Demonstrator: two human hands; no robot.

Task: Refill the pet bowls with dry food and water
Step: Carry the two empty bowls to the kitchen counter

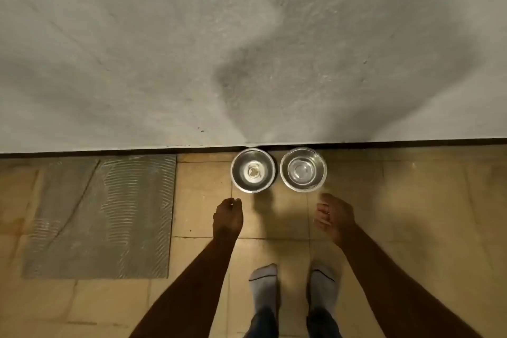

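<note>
1. Grey ridged mat [101, 214]: lies flat on the tiled floor [411, 214], against the wall base.
2. Left hand [228, 215]: loosely curled, holding nothing, just short of the left bowl.
3. Left bowl [253, 170]: steel, at the wall, small crumb residue at centre.
4. Right bowl [303, 169]: steel, just beside the first, no food visible.
5. Right hand [333, 218]: fingers relaxed, holding nothing, near the right bowl.
</note>
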